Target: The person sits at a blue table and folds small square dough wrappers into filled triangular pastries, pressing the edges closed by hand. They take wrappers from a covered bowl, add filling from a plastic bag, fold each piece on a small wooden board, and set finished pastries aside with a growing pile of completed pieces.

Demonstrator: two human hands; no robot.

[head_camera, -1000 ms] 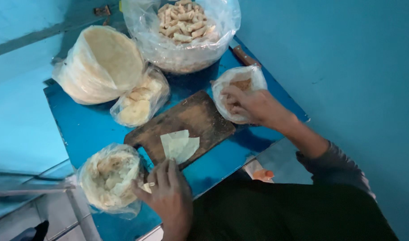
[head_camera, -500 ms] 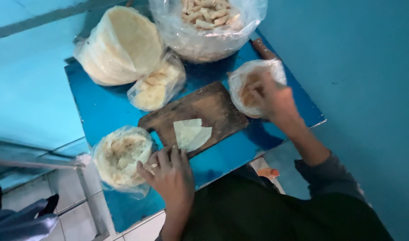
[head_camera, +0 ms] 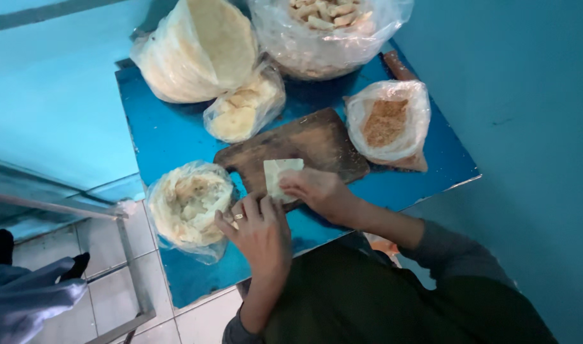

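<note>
Wrapper (head_camera: 280, 176): a pale square sheet lying flat on the dark wooden board (head_camera: 310, 143), at its near edge.
Your right hand (head_camera: 317, 191): fingers bent and pressing on the wrapper's near corner — gripping nothing else.
Your left hand (head_camera: 259, 229): loosely open, fingers spread, resting just beside the board and the bag of pale filling (head_camera: 186, 204) — empty.
Around you: a bag of brown crumbs (head_camera: 387, 121) right of the board, a stack of round sheets (head_camera: 196, 48) at the far-left of the blue table (head_camera: 164, 134).

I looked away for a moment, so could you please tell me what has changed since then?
The right hand left the bag of brown crumbs and came down onto the pale wrapper on the wooden board. The left hand stayed beside the bag of filling; the bags did not move.
</note>
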